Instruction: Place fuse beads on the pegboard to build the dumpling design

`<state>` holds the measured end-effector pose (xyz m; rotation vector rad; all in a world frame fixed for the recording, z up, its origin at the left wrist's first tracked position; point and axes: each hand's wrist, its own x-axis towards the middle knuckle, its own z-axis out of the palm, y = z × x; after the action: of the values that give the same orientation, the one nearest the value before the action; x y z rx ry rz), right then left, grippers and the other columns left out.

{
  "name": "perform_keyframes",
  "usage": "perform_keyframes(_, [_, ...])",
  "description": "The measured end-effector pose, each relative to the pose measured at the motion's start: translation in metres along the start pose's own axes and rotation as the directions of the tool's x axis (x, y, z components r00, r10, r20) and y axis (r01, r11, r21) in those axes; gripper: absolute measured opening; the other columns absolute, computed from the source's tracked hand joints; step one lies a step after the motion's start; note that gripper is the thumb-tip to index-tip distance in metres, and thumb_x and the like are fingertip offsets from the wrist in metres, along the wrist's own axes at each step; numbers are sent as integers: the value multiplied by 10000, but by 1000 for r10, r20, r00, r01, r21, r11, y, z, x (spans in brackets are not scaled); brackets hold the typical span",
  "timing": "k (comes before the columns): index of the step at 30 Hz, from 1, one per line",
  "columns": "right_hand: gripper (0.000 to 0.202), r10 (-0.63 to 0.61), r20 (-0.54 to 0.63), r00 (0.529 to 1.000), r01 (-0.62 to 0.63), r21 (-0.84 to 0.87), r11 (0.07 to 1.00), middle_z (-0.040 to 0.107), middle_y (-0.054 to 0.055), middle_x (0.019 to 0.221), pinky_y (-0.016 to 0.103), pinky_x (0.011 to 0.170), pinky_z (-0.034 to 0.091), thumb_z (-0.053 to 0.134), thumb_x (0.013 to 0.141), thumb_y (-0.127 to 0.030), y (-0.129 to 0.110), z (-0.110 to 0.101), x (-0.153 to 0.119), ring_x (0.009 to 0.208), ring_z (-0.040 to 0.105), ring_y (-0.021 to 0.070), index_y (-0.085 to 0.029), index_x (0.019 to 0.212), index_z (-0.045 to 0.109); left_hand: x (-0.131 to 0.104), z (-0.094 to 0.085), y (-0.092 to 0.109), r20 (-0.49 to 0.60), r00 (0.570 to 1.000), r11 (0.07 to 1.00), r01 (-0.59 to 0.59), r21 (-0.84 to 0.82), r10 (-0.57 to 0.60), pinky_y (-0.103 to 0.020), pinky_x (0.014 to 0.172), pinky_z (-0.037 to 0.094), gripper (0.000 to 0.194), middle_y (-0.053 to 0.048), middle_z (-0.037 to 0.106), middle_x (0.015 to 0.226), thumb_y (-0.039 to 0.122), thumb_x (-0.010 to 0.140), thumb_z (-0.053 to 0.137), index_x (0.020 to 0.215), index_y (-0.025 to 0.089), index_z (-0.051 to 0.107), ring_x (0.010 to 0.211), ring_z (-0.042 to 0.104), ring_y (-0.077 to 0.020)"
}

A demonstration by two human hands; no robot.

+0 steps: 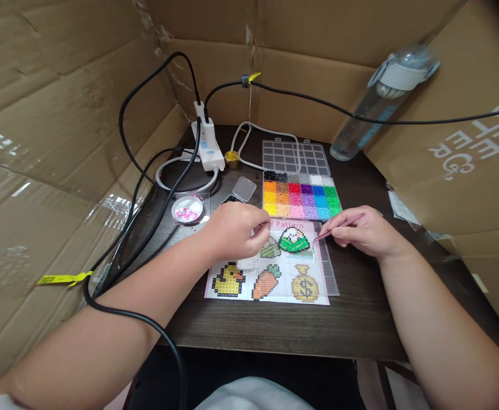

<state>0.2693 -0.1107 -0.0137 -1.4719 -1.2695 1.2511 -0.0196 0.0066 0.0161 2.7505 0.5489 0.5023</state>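
Pink tweezers (pixel 343 224) are gripped in my right hand (pixel 358 232), their tips pointing left at the edge of a green-and-white bead figure (pixel 294 240). That figure lies on a clear pegboard over the printed pattern sheet (pixel 270 291). My left hand (pixel 243 229) is closed in a pinch above the sheet's left half; what its fingers hold, if anything, is hidden. Just under it sits a whitish translucent item (pixel 248 263), too unclear to name. Printed on the sheet are a yellow duck, a carrot and a money bag.
Behind the sheet stands a sorted bead box (pixel 302 196) with its lid open. A white dish (pixel 187 209) of pink beads is at left. Black cables (pixel 123 131) cross my left forearm, running from a power strip (pixel 209 145). A water bottle (pixel 379 108) stands back right; cardboard walls surround the table.
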Motion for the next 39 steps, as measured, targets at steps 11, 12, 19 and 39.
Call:
perform_keyframes(11, [110, -24, 26, 999, 25, -31, 999, 763, 69, 786, 235, 450, 431, 792, 755, -313, 2, 0, 2, 482, 536, 90, -218, 810, 799, 0, 0, 0, 0, 1000, 1000, -2, 2, 2, -283, 563, 389, 253, -27, 685, 664, 220, 808, 458, 725, 174, 693, 600, 592, -145])
perform_keyframes(12, [111, -25, 24, 999, 26, -33, 999, 764, 72, 798, 237, 449, 431, 795, 752, -314, 2, 0, 2, 482, 536, 91, -217, 806, 798, 0, 0, 0, 0, 1000, 1000, -1, 2, 1, -284, 563, 388, 253, -26, 683, 662, 222, 808, 459, 725, 174, 693, 599, 591, -145])
perform_keyframes(19, [112, -40, 21, 999, 41, -13, 999, 761, 75, 784, 237, 441, 415, 804, 743, -305, 3, 0, 2, 476, 533, 92, -208, 799, 797, 0, 1, 0, -2, 1000, 1000, 4, 10, -4, -289, 561, 392, 257, -28, 675, 654, 228, 810, 456, 719, 173, 690, 600, 592, -146])
perform_keyframes(39, [100, -45, 24, 999, 45, -7, 999, 774, 79, 832, 249, 442, 420, 800, 745, -288, 5, 0, 2, 480, 537, 96, -212, 810, 796, 0, 0, 0, 2, 1000, 1000, 7, 8, -7, -294, 571, 405, 255, -30, 679, 660, 229, 807, 461, 724, 171, 695, 607, 603, -156])
